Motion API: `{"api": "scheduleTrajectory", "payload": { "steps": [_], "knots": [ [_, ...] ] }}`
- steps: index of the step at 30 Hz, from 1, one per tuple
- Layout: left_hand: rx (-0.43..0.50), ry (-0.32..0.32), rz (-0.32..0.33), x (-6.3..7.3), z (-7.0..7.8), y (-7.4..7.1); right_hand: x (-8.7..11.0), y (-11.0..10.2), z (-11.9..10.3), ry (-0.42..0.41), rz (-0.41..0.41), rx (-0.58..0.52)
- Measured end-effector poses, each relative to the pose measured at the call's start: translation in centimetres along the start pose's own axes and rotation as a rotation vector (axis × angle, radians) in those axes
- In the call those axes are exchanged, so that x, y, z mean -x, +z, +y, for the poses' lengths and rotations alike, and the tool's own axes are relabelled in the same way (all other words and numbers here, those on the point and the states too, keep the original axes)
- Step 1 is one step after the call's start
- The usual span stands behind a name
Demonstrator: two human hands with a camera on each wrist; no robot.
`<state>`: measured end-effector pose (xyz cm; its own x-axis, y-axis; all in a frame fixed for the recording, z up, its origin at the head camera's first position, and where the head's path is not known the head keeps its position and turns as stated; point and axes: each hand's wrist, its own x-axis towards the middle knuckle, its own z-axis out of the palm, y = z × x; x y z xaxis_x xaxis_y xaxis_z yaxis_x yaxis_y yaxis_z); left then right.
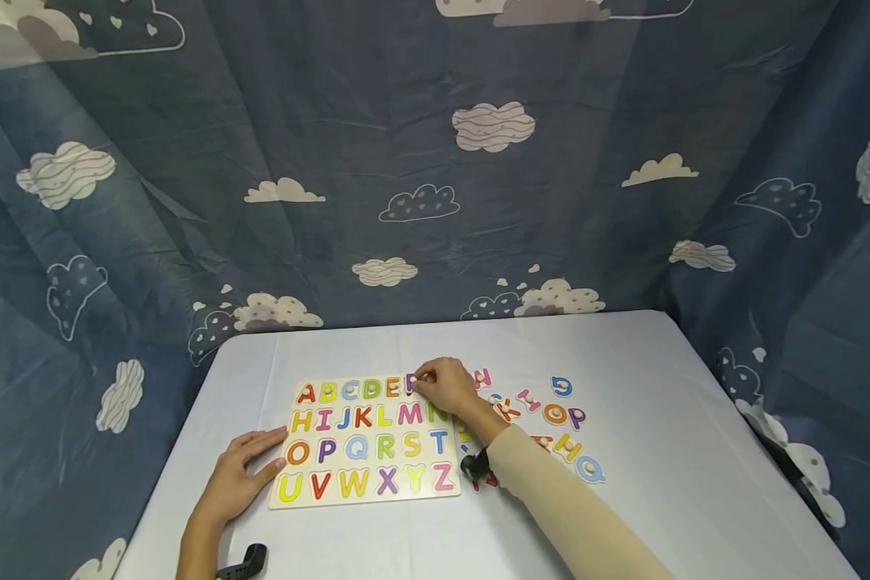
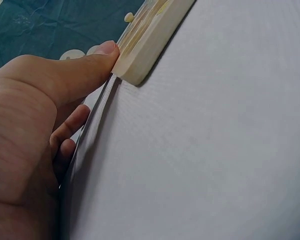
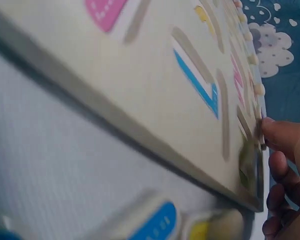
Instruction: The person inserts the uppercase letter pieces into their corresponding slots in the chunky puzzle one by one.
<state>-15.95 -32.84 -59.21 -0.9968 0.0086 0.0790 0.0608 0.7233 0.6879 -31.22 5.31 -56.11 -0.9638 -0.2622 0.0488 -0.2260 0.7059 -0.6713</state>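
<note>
A wooden alphabet board (image 1: pixel 366 485) with rows of coloured letters lies on the white-covered table. My right hand (image 1: pixel 445 385) pinches a purple letter piece (image 1: pixel 409 385), apparently an F, at the top row just right of the E; the fingers partly hide it. In the right wrist view, the thumb and fingertips meet at the board's far edge. Fingers extended, my left hand (image 1: pixel 238 475) rests beside the board's left side, its thumb right at the edge. Knobbed letters A (image 1: pixel 306 394) to E (image 1: pixel 393 387) sit in the top row.
Loose letter pieces lie right of the board, among them a blue Q (image 1: pixel 590 469), an orange O (image 1: pixel 554 414), a purple P (image 1: pixel 577 417) and a yellow H (image 1: pixel 568 447). Several are partly behind the right forearm. A dark cloud-patterned curtain (image 1: pixel 420 161) hangs behind the table.
</note>
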Motion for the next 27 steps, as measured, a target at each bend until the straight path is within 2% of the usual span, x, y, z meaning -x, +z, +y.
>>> {"api": "scheduleTrajectory", "payload": {
  "steps": [12, 20, 27],
  "knots": [
    [0.004, 0.000, -0.002, 0.1, 0.0, 0.0, 0.2, 0.9, -0.3, 0.010, 0.013, 0.040],
    [0.016, -0.004, -0.002, 0.1, 0.2, 0.0, 0.2, 0.7, -0.1, -0.003, 0.024, 0.066],
    [0.006, -0.014, -0.005, 0.1, 0.3, -0.1, 0.7, -0.2, 0.3, -0.044, 0.043, 0.037]
  ]
}}
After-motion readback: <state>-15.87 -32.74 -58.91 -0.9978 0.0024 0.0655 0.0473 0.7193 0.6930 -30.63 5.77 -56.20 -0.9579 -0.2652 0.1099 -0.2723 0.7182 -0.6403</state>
